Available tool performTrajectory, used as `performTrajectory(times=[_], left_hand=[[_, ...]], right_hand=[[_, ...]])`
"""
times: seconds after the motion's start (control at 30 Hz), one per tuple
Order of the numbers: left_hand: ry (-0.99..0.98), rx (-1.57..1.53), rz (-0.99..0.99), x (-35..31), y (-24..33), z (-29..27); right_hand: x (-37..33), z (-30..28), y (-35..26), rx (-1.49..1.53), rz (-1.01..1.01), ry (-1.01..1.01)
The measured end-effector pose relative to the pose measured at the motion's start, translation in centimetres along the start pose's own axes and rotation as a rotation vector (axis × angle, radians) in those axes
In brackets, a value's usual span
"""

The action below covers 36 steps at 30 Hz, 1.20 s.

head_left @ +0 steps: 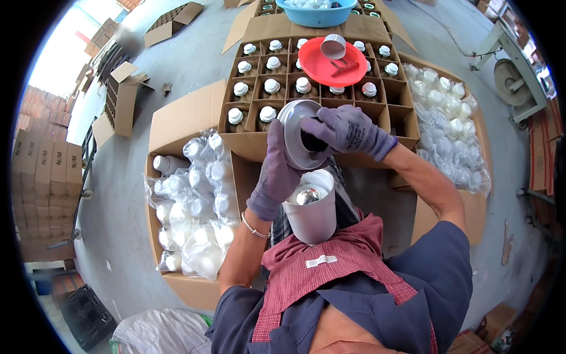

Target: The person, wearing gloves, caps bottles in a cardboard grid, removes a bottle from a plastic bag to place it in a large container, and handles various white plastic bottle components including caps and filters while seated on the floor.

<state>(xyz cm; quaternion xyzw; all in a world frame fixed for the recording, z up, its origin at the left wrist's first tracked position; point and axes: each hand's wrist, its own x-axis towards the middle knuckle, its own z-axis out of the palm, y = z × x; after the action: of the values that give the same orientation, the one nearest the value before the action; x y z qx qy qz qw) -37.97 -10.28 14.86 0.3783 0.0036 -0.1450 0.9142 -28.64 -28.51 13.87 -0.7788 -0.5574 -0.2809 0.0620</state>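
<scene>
Both hands wear purple-grey gloves. My left hand (275, 177) is closed around the side of a round white plastic lid with a ridged rim (290, 127), tilted up just in front of the box. My right hand (352, 131) curls over the lid's face, fingers bent inward. A dark patch lies under those fingers; whether it is glove coating or a held piece, I cannot make out. Below, a white plastic jar (311, 221) stands uncapped between my legs, with a shiny silver rounded thing (308, 195) inside its mouth.
Ahead, a divided carton (247, 143) holds several white-capped bottles (273, 86); a red bowl (318, 74) with a white cup (333, 46) rests on it. Behind is a blue basin (312, 16). Cartons of bagged white plastic pieces flank me left (197, 206) and right (451, 118).
</scene>
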Motion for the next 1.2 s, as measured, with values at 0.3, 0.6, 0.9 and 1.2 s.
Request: performTrajectory(times=[0.3,0.6,0.9,1.2], left_hand=[[0.202,1.096,0.73,0.9,-2.6,-0.5],[-0.92,1.908,1.043,-1.0,2.3,-0.8],[-0.633,1.588,0.442,-2.2,-0.3,-8.8],[-0.644,1.628,0.285,-4.3,-2.7,-8.2]], right_hand=[[1.4,3.8,-3.7,0.658,0.475,0.353],[-3.0,5.1,-3.7,2.513,0.751,-0.192],[-3.1,5.6,-2.6,1.445,1.285,-0.566],[-4.4,8.1,-9.3,1.298,0.464,-0.329]])
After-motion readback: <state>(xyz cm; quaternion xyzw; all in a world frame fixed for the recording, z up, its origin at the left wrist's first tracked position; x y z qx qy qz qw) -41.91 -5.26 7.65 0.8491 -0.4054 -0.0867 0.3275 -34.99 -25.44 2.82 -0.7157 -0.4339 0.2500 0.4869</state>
